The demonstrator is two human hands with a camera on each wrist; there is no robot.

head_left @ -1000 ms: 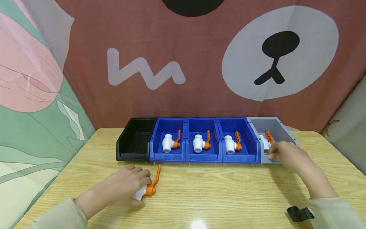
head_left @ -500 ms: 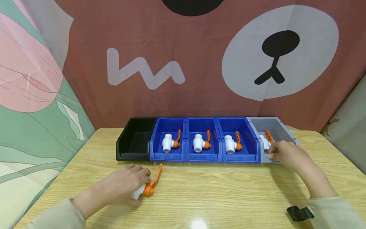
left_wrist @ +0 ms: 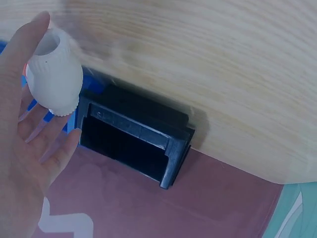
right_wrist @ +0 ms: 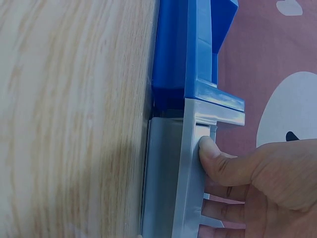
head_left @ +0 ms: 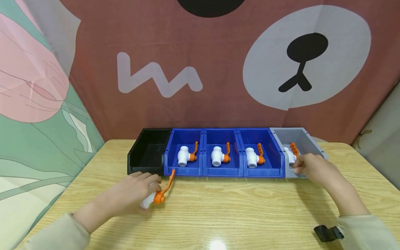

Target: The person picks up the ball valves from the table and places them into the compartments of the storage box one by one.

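My left hand (head_left: 134,190) holds a white plastic ball valve (head_left: 147,200) with an orange lever handle (head_left: 169,183), just in front of the black bin (head_left: 146,171). In the left wrist view, thumb and fingers stand around the white valve body, one open end facing the camera. My right hand (head_left: 315,168) is at the front lip of the grey bin (right_wrist: 190,188). Its thumb presses the outside of that lip, with the other fingers behind it, inside the bin. Another ball valve (head_left: 289,155) lies in the grey bin, partly hidden by the hand.
Between the black and grey bins stand three joined blue bins (head_left: 222,172), each with one white ball valve (head_left: 217,156) and orange lever. All stand along the back of the wooden table (head_left: 237,211), before a printed cloth (head_left: 218,97). A black clip (head_left: 328,233) is at the right sleeve.
My left hand has moved away from me toward the black bin and slightly left, carrying the ball valve up with it. My right hand has stayed at the grey bin.
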